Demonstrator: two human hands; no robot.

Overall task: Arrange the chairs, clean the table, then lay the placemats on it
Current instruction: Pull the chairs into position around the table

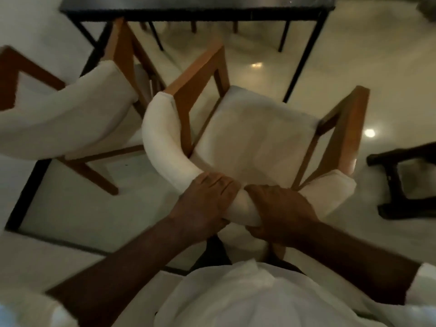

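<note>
The fingers (pixel 213 182) of the left hand (pixel 205 201) are curled over the top of the padded white backrest (pixel 162 140), just below the centre of the frame. The thumb side wraps the near face of the pad. Right beside it, the right hand (pixel 280 208) grips the same pad. Its fingers fold over the top toward the seat, and its thumb is tucked beneath. The two hands sit close together, with a short stretch of cushion showing between them. Both forearms run down to the lower corners, where white sleeves begin.

The chair (pixel 254 135) they hold fills the middle of the frame. It has a cream seat and wooden armrests that reach toward the top of the frame. It stands apart from the black table (pixel 195 8), which runs along the upper edge, with pale glossy floor (pixel 389 74) between them. A second chair (pixel 70 119) of the same kind stands at the left, its front tucked partly under the table's corner. A dark low stand (pixel 398 182) sits on the floor at the right edge; the blur hides what it is. A white shirt (pixel 247 296) fills the bottom centre.
</note>
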